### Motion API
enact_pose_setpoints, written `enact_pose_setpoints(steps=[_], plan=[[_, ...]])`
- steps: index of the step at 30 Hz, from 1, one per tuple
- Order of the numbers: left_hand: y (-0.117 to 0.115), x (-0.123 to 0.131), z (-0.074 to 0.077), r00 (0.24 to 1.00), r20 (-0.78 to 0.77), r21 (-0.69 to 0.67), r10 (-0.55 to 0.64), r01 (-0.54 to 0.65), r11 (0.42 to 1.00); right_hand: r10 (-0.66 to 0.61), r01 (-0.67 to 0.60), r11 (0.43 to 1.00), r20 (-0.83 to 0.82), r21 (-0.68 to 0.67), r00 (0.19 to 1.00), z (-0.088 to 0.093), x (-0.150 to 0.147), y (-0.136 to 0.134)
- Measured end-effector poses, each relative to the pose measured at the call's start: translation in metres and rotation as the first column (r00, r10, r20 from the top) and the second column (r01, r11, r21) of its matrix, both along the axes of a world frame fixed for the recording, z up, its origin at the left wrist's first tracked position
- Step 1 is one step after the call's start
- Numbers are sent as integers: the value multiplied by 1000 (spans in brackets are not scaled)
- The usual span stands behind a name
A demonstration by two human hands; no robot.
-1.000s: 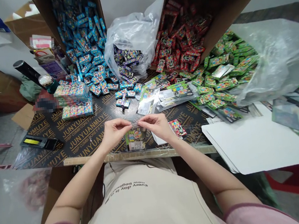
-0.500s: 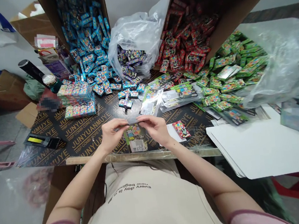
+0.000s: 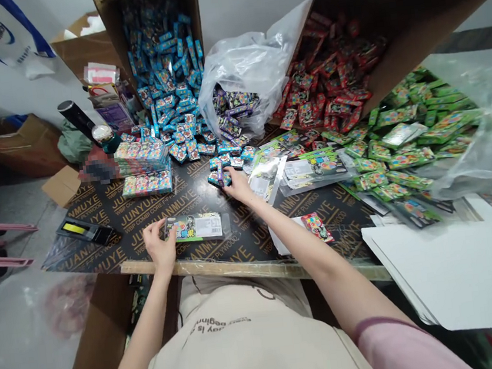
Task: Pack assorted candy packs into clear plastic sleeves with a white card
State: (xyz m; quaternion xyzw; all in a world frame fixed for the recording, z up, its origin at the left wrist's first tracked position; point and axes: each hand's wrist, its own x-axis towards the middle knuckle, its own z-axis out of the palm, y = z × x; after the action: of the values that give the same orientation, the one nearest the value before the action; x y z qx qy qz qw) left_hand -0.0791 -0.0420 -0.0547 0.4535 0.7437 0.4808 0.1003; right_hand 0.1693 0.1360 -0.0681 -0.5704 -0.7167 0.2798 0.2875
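Observation:
My left hand (image 3: pixel 160 244) grips the left end of a clear plastic packet (image 3: pixel 209 226) with a black-and-green printed face, which lies sideways near the front of the table. My right hand (image 3: pixel 238 185) reaches farther out, its fingertips closed at the right end of a small blue box (image 3: pixel 213 180). A small purple box (image 3: pixel 220 172) lies across that one. Just behind are several more small blue boxes (image 3: pixel 235 162). To the right of my right hand are more printed plastic packets (image 3: pixel 313 168), overlapping one another.
Open cartons spill blue boxes (image 3: pixel 169 101) and red boxes (image 3: pixel 328 89) at the back. A clear bag (image 3: pixel 249 54) holds purple boxes. Green packs (image 3: pixel 398 119) heap at the right, behind white sheets (image 3: pixel 451 268). Stacked multicoloured packs (image 3: pixel 147 183) and a black tool (image 3: pixel 83 231) are at the left.
My hands have parted. The left has moved left and turned the packet sideways; the right has let go of it and reached forward to the small boxes. The view has shifted.

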Motion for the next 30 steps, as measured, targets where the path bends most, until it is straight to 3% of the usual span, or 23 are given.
enact_pose_setpoints(steps=[2,3,4,6,7,8,9,10,12,13,15,18,21,24,26,28,30], plan=[[8,19,7,966,231,-2,-116,120,993,-51,-34,971,-347,-235,936,8,-7,-15],[15,30,10,904,393,-18,-165,187,982,-101,-120,919,-520,-375,848,12,-9,-25],[23,41,12,810,554,-36,-193,255,966,-159,-241,840,-646,-485,747,16,-11,-37],[37,62,14,577,791,-42,-204,384,922,-243,-473,663,-765,-580,597,23,-10,-63],[43,71,15,479,856,-30,-193,419,908,-250,-534,608,-780,-588,573,26,-8,-75],[48,78,17,410,894,-19,-178,432,902,-235,-541,602,-778,-587,582,28,-5,-86],[51,84,18,372,914,-13,-164,431,902,-197,-500,651,-762,-572,617,30,-1,-96],[53,88,19,357,922,-15,-150,422,907,-132,-423,740,-730,-523,671,33,4,-103],[55,92,22,357,924,-34,-138,436,899,53,-268,920,-587,-286,808,38,16,-112],[54,94,24,357,922,-39,-148,468,883,154,-245,960,-481,-133,863,41,21,-113],[52,96,25,366,911,-44,-187,540,841,338,-328,941,-264,84,903,46,29,-114],[48,96,24,418,860,-58,-293,650,758,468,-448,876,-90,175,879,51,33,-114],[47,84,21,518,689,-70,-507,745,664,420,-400,887,-46,231,906,48,36,-115],[48,61,13,617,245,-205,-748,787,582,317,-303,914,-9,269,948,39,43,-114],[47,49,6,558,-20,-383,-830,762,522,262,-264,927,43,266,964,30,49,-113],[46,43,0,475,-150,-515,-867,711,479,242,-261,934,106,243,964,23,53,-113],[45,43,-4,433,-222,-546,-874,687,479,256,-290,932,170,216,952,19,53,-115]])
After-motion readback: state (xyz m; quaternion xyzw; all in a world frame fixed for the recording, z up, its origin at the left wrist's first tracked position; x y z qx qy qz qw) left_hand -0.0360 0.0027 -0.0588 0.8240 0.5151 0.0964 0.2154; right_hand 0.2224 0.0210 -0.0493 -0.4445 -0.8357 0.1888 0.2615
